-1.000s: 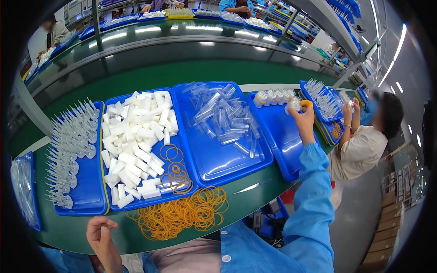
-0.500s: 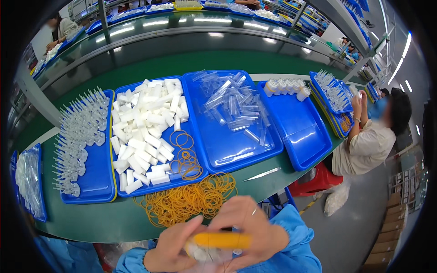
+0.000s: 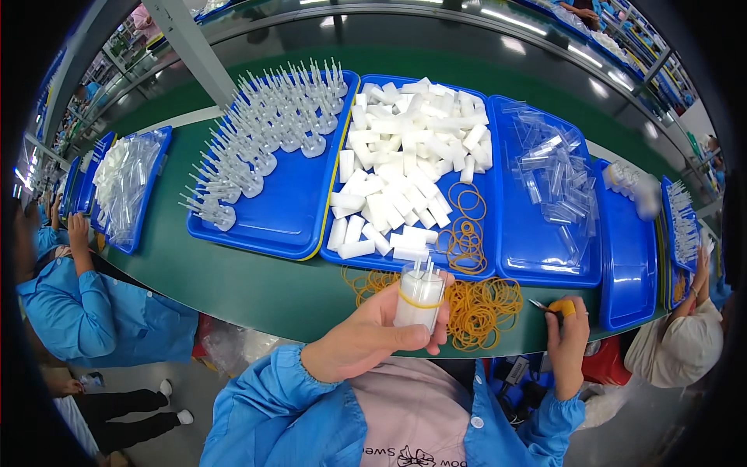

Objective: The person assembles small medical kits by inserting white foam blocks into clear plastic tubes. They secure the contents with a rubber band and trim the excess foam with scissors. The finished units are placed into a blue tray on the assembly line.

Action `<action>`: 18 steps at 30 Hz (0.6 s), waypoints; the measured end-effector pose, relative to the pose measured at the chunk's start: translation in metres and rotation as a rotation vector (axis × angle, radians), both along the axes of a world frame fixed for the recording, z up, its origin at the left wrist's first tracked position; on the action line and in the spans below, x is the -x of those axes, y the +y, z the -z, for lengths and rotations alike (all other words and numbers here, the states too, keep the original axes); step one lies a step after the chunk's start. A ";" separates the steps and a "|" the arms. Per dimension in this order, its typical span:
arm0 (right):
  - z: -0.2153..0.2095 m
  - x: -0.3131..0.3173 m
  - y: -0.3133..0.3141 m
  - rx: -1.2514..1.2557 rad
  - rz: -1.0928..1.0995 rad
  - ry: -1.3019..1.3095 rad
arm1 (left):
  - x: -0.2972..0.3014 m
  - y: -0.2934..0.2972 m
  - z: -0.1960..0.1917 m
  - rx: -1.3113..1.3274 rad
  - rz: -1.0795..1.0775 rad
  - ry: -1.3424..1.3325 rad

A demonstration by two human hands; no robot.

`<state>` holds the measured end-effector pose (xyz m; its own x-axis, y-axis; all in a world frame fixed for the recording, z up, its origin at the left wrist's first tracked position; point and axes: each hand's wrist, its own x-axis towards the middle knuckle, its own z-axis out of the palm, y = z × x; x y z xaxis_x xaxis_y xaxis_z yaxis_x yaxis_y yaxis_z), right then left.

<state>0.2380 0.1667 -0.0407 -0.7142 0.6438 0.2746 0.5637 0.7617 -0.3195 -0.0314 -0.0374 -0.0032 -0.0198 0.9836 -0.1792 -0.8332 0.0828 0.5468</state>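
Note:
My left hand (image 3: pixel 389 325) grips an upright bundle (image 3: pixel 419 300) with white pieces inside clear plastic, an orange rubber band around it and several thin clear stems rising from its top. To the right, my right hand (image 3: pixel 572 342) closes on slim metal tweezers (image 3: pixel 538 304) at the table's near edge; a yellow cover sits on one finger. Behind the bundle lies a heap of orange rubber bands (image 3: pixel 486 311). Beyond it, a blue tray (image 3: pixel 459 187) carries white foam blocks (image 3: pixel 405 156) and some loose rubber bands (image 3: pixel 467 241).
At left, a blue tray (image 3: pixel 272 226) holds clear stemmed parts (image 3: pixel 272 117). To the right, another tray (image 3: pixel 545 261) has clear plastic pieces (image 3: pixel 548 156); beside it, a blue tray (image 3: pixel 630 272) holds white-and-clear capped pieces (image 3: pixel 622 179). Co-workers in blue (image 3: pixel 85 303) and cream (image 3: pixel 681 342) sit either side.
My hands have moved apart: the left now holds the banded bundle up alone, and the right has gone to the tweezers that lay on the table. The head view has swung left.

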 end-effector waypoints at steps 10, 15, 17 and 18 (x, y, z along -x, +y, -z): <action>-0.040 0.001 -0.020 0.637 0.176 0.433 | -0.001 0.001 0.012 -0.034 0.034 -0.100; -0.038 -0.007 -0.017 1.025 0.072 0.671 | 0.001 0.000 0.017 -0.038 0.066 -0.194; -0.036 -0.003 -0.017 1.074 0.057 0.870 | 0.001 0.001 0.015 -0.064 0.053 -0.242; -0.035 -0.002 -0.017 1.093 0.051 0.969 | 0.001 0.002 0.014 -0.054 0.049 -0.220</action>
